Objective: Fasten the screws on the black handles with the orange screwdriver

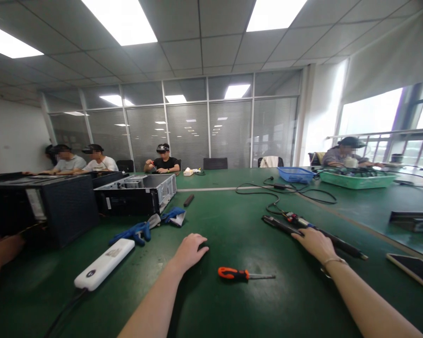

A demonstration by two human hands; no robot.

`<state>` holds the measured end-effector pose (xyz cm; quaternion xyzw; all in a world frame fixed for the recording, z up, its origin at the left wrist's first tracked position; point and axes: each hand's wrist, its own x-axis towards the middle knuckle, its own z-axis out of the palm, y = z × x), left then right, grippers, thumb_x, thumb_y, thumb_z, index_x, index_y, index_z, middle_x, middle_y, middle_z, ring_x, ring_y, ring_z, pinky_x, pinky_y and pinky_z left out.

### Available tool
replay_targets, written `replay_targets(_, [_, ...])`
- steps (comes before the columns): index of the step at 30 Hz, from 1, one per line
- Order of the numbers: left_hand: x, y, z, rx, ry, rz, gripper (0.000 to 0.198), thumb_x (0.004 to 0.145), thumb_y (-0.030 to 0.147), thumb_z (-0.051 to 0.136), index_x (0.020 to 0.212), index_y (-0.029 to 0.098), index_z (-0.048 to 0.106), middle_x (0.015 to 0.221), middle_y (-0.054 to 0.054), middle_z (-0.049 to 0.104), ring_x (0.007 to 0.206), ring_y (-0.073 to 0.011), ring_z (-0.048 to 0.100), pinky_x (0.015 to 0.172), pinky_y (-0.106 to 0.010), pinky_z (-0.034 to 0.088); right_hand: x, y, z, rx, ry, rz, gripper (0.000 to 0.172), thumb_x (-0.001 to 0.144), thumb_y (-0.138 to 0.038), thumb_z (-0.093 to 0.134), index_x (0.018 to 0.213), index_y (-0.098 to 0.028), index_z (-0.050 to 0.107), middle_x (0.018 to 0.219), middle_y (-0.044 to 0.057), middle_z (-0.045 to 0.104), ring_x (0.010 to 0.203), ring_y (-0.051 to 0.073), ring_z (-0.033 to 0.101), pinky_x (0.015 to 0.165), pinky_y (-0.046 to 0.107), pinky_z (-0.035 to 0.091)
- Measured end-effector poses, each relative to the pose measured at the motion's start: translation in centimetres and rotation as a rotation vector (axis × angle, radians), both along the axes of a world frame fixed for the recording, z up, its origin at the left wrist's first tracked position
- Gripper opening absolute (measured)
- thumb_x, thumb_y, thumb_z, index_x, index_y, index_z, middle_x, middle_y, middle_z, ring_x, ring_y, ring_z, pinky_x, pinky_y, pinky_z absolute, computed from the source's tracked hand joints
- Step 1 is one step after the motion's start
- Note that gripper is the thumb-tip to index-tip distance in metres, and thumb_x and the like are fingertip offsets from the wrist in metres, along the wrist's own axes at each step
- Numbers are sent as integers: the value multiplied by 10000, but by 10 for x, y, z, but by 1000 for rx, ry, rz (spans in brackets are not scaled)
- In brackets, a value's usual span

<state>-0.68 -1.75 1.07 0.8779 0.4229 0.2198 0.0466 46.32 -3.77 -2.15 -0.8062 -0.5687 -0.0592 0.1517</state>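
Observation:
My left hand point(190, 251) rests palm down on the green table point(232, 300), fingers stretched forward and flat, with a small dark spot at the fingertips that I cannot make out. My right hand point(313, 243) lies over the middle of a long black rod-shaped tool point(345, 246) and its fingers curl round it; a cable runs from the tool's far end. An orange-handled screwdriver point(245, 273) lies on the table between my two hands, touched by neither.
A white power strip point(104, 264) and blue gloves point(137, 231) lie at the left, in front of two open black computer cases point(137, 192). Another person's hand point(0, 249) is at the left edge. A phone point(414, 270) lies right. Blue and green trays point(356, 180) stand far right; several people sit at the back.

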Motion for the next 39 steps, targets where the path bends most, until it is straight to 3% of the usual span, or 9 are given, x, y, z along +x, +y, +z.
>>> replay_targets(10, [-1, -1, -1, 13, 36, 7, 326, 854, 334, 554, 1118, 174, 660, 1102, -89, 668, 1030, -236, 588, 926, -340, 436, 5, -6, -4, -1, -19, -47, 475, 797, -525, 502, 1068, -169, 659, 1025, 201, 634, 985, 377, 595, 755, 467, 457])
replay_targets(15, [-1, 1, -2, 12, 40, 5, 322, 851, 326, 560, 1120, 180, 659, 1098, -87, 670, 1025, -236, 591, 921, -342, 440, -4, 0, -3, 15, 2, 114, 377, 780, -342, 535, 1077, -141, 653, 993, 158, 666, 963, 308, 617, 875, 408, 426])
replay_targets(23, [1, -3, 1, 6, -6, -7, 378, 861, 330, 548, 1201, 174, 608, 1145, -96, 646, 1058, -233, 577, 952, -355, 433, -65, 7, -4, 37, 83, 380, 414, 812, -388, 510, 1164, -209, 635, 1113, 80, 649, 1001, 240, 592, 893, 324, 424])
replay_targets(29, [5, -9, 7, 23, -97, -19, 530, 823, 361, 613, 1322, 223, 498, 1272, -89, 566, 1167, -238, 508, 1012, -373, 395, -127, -12, 10, 71, 263, 676, 384, 817, -367, 528, 1150, -213, 641, 1115, 81, 645, 1044, 246, 558, 932, 371, 410])
replay_targets(33, [6, -9, 7, 12, -112, -60, 577, 774, 390, 676, 1310, 248, 515, 1306, -79, 547, 1191, -243, 493, 1033, -383, 372, -162, -30, 21, 85, 340, 838, 343, 818, -326, 547, 1130, -226, 648, 1124, 77, 643, 1056, 233, 552, 937, 371, 414])
replay_targets(36, [6, -7, 5, -14, -96, -110, 486, 765, 395, 687, 1212, 223, 608, 1232, -79, 609, 1137, -243, 540, 1009, -366, 388, -176, -36, 27, 86, 369, 908, 325, 826, -340, 554, 1115, -230, 653, 1110, 76, 649, 1030, 227, 569, 919, 362, 434])
replay_targets(39, [6, -5, 4, -51, -68, -162, 339, 802, 381, 649, 1086, 199, 683, 1050, -61, 694, 992, -216, 615, 918, -312, 439, -168, -30, 31, 110, 341, 889, 342, 857, -404, 520, 1125, -231, 644, 1107, 74, 644, 999, 213, 589, 889, 334, 458])
